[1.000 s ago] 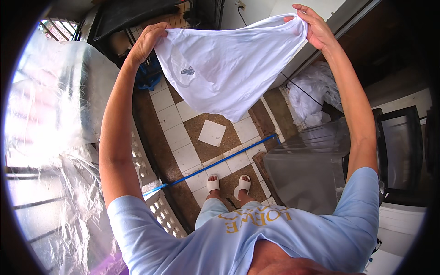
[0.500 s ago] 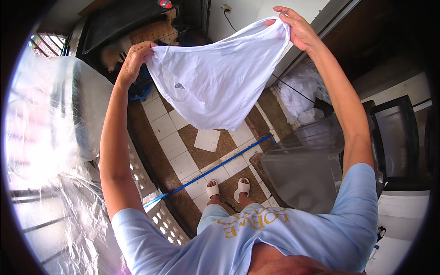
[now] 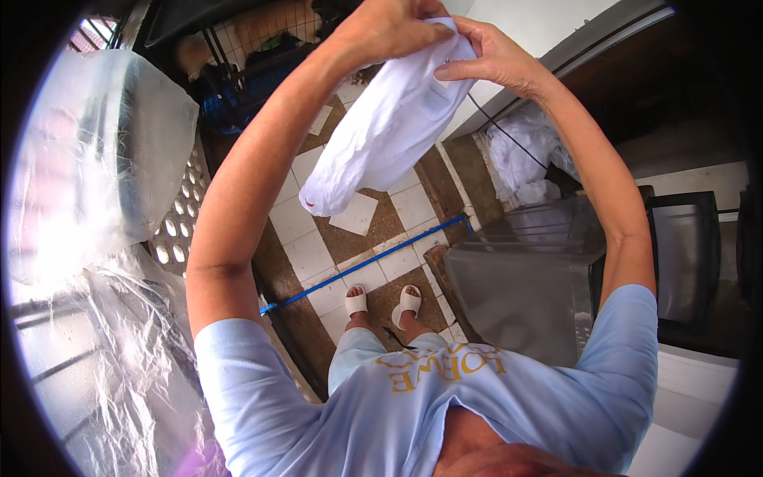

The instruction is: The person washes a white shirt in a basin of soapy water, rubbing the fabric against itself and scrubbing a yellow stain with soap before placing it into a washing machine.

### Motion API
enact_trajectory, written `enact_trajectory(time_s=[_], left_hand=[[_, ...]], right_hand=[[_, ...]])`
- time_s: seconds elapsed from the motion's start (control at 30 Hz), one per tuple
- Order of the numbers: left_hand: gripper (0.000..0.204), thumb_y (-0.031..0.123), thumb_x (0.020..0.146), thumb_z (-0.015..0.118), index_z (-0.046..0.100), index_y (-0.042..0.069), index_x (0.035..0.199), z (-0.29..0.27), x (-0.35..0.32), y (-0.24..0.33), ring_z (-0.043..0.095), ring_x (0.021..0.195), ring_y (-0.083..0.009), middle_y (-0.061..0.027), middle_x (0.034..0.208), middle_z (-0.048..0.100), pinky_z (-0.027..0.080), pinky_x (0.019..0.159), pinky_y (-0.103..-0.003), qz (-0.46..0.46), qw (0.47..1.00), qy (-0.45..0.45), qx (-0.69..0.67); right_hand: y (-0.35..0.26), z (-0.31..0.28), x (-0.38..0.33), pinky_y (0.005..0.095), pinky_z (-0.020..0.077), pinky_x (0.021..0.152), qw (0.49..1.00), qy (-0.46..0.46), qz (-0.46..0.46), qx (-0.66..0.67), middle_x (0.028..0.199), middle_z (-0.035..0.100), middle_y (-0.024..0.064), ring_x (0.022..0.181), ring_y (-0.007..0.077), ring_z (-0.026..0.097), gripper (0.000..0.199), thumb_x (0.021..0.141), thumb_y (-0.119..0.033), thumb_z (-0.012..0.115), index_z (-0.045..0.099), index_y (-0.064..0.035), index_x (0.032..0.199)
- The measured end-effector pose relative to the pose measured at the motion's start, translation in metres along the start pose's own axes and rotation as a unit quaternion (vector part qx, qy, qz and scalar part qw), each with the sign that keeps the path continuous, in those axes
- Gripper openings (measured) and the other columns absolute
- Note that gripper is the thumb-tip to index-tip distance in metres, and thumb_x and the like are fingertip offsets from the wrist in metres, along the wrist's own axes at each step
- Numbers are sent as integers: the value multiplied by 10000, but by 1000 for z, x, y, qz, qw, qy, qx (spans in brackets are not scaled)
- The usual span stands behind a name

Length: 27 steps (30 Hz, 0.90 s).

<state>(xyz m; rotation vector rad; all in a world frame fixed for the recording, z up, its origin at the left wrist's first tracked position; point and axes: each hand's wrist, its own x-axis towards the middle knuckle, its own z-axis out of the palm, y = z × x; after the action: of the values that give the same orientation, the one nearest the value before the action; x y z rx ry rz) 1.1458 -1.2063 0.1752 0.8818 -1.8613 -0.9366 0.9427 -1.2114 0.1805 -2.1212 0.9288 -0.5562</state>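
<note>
A white garment [image 3: 389, 119] hangs gathered and bunched from both my hands, raised high in front of me. My left hand [image 3: 393, 30] is closed on its upper edge, near the top of the view. Close beside it, my right hand [image 3: 497, 60] pinches the same upper part, with the thumb in front and the fingers partly hidden behind the cloth. The lower end hangs free, tilted toward the left, and shows a small red mark. Its folds hide what cut the garment has.
A blue pole [image 3: 366, 265] spans the walkway just beyond my feet. Clear plastic sheeting [image 3: 119, 159] covers things on the left. A grey translucent plastic box [image 3: 517, 286] stands on the right, with a white bundle [image 3: 524, 155] behind it. A wire cage [image 3: 254, 32] is at the back.
My hands have come together, the left moving up and to the right. The garment, spread wide between them before, is now gathered into a narrow hanging shape.
</note>
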Motion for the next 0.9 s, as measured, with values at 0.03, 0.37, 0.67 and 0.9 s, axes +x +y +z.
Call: enact_trajectory(time_s=[0.03, 0.37, 0.67, 0.9], left_hand=[[190, 116, 758, 626, 633, -74, 755, 6, 4, 4, 516, 541, -123, -113, 568, 572, 429, 491, -324, 28, 998, -2, 63], [457, 419, 824, 624, 638, 58, 1105, -10, -37, -67, 585, 953, -182, -97, 1014, 636, 444, 866, -334, 54, 991, 115, -39], [357, 401, 908, 564, 629, 96, 1080, 29, -50, -115, 655, 762, -157, -83, 869, 662, 543, 709, -348, -72, 967, 119, -212], [323, 392, 901, 583, 591, 106, 1051, 20, -41, -87, 599, 885, -167, -43, 882, 624, 491, 823, -371, -100, 954, 130, -251]], right_hand=[[17, -8, 2, 296, 462, 879, 998, -42, 51, 19, 1056, 639, 36, 982, 123, 586, 444, 840, -233, 656, 534, -33, 1218], [14, -14, -8, 302, 420, 915, 952, -57, -35, 298, 1064, 573, 51, 1035, 156, 541, 385, 911, -379, 518, 555, -40, 1090], [26, -61, -25, 323, 424, 888, 889, -108, -32, 445, 944, 559, 48, 961, 217, 555, 538, 854, -532, 470, 583, -10, 912], [18, -73, -47, 452, 303, 1057, 881, -102, -22, 462, 1441, 228, 343, 1288, 456, 352, 519, 856, -544, 453, 608, -50, 898]])
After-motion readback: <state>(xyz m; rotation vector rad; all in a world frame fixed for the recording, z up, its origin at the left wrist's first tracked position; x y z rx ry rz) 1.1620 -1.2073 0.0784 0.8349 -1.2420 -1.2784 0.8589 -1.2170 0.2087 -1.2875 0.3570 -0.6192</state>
